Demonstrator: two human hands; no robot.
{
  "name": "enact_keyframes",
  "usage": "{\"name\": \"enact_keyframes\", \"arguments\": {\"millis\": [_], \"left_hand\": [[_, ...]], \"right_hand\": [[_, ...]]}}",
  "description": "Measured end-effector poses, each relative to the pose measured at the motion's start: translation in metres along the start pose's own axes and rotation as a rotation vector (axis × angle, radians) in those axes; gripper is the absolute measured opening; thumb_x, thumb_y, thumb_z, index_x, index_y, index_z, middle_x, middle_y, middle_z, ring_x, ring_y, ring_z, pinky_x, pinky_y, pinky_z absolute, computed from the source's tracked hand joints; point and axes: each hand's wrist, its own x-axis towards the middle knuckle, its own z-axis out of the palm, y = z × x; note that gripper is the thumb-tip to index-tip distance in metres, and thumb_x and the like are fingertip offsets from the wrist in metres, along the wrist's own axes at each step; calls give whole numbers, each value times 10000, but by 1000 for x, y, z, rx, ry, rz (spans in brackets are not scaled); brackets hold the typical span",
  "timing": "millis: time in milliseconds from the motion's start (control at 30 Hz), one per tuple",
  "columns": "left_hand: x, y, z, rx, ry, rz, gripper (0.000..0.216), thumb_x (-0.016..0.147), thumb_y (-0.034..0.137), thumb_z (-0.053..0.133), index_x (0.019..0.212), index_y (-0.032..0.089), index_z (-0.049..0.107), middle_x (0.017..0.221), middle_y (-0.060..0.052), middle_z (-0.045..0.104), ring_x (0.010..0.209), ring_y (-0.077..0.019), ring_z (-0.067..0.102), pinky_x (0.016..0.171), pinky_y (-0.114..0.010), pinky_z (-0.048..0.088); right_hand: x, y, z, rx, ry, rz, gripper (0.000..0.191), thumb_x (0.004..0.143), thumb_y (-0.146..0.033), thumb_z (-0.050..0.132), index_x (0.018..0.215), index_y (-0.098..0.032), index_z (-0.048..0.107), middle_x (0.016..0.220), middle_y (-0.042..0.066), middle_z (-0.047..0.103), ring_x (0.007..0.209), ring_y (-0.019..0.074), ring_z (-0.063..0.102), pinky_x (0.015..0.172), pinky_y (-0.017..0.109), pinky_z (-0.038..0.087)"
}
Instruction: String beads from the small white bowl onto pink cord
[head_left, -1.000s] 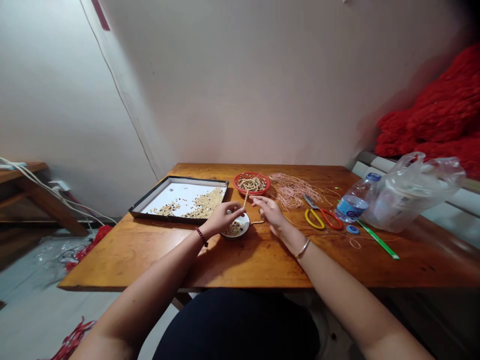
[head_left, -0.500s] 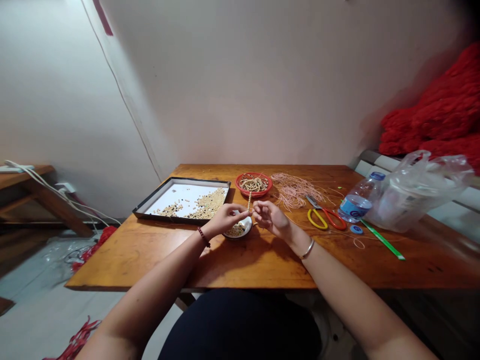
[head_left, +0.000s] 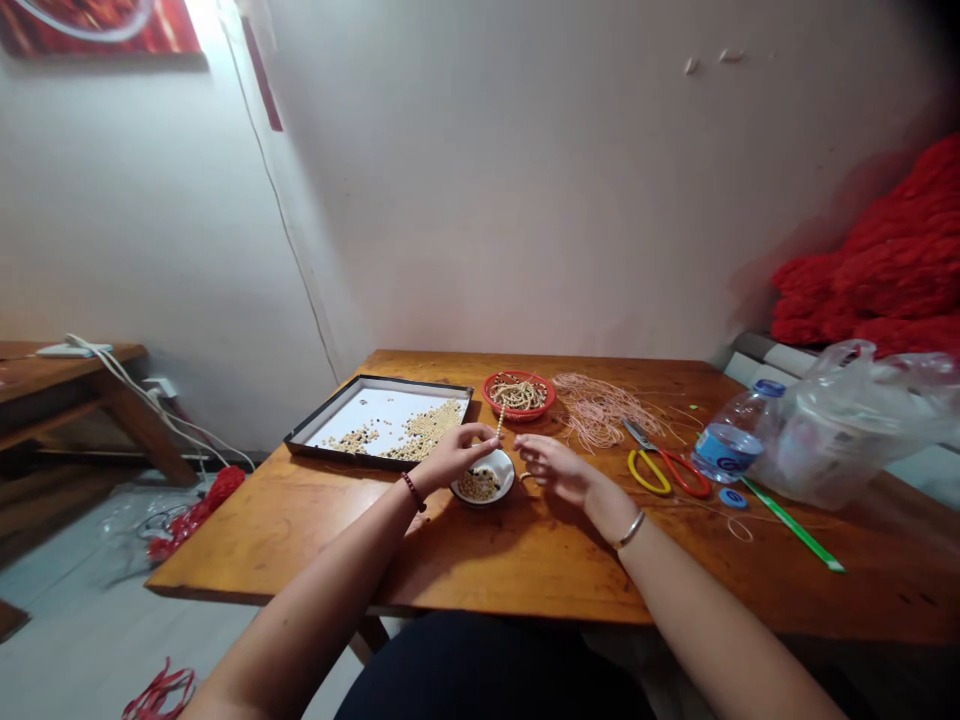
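We note L hand [head_left: 454, 460] pinching strand [head_left: 501, 424]; R hand [head_left: 559, 470] grip: can't tell. Strung beads [head_left: 519, 393] in basket [head_left: 548, 403]; loose beads [head_left: 478, 487] unstrung in bowl [head_left: 504, 467], others in tray [head_left: 397, 402].

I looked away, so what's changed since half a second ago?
Your right hand moved rightward, now apart from your left hand; whether it released anything is unclear. The left hand still pinches the beaded strand. The shallow bead tray, scissors and water bottle stayed put.
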Motion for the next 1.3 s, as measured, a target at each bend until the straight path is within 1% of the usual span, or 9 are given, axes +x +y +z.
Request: {"name": "enact_keyframes", "arguments": {"millis": [67,133,267,500,700,900,1033,1200,1300], "left_hand": [[0,-1,0,79,-3,47,362,828,485,546,853,151,685,1117,-108,611,1024,-213,557,894,-347,442],[0,-3,0,158,-31,59,335,811,484,573,851,176,698,1198,-104,567,1097,-232,513,965,-389,401],[-1,-7,0,214,-121,70,313,799,491,587,848,204,701,1235,-85,550,1163,-245,459,1036,-410,332],[-1,-11,-1,257,-201,80,326,806,510,569,874,221,704,1241,-70,540,1175,-238,452,1040,-384,325],[-2,-9,-2,266,-235,104,331,799,505,582,900,219,714,1232,-77,549,1172,-244,453,1037,-390,327],[0,-8,-3,253,-273,109,298,762,482,635,858,216,730,1198,-81,575,1145,-255,466,1025,-391,330],[1,-8,-4,268,-311,92,278,774,465,625,847,217,729,1213,-72,567,1163,-257,454,1032,-382,320],[2,-5,-6,242,-341,49,275,786,466,610,827,219,725,1243,-63,553,1183,-255,449,1050,-384,304],[2,-5,-8,191,-347,26,259,778,456,619,816,221,720,1237,-58,556,1191,-252,447,1049,-377,314]], "right_hand": [[4,-1,-7,139,92,-47,216,723,-349,667,829,-178,587,578,-79,430,381,17,155,355,184,90],[8,-1,-13,221,148,-72,193,749,-352,640,836,-191,577,628,-63,488,373,20,149,338,188,110],[10,0,-16,250,129,-42,178,745,-329,650,832,-196,571,633,-56,502,375,24,184,326,180,139],[6,-2,-8,307,42,21,208,734,-293,672,889,-186,585,566,-79,432,382,23,190,330,164,129],[7,-2,-10,287,37,10,233,739,-324,667,913,-184,598,503,-96,365,374,30,192,336,177,124],[1,-3,1,296,43,38,218,710,-301,683,865,-186,584,461,-108,307,378,36,185,350,178,104],[0,-3,4,307,36,46,215,701,-288,699,847,-177,587,476,-107,325,379,25,174,352,170,101],[1,-3,-1,314,52,6,175,719,-291,690,816,-182,594,575,-70,472,399,21,263,350,172,134],[0,-4,-4,325,59,-17,167,716,-290,694,794,-182,592,599,-63,501,407,21,292,346,172,149]]}}
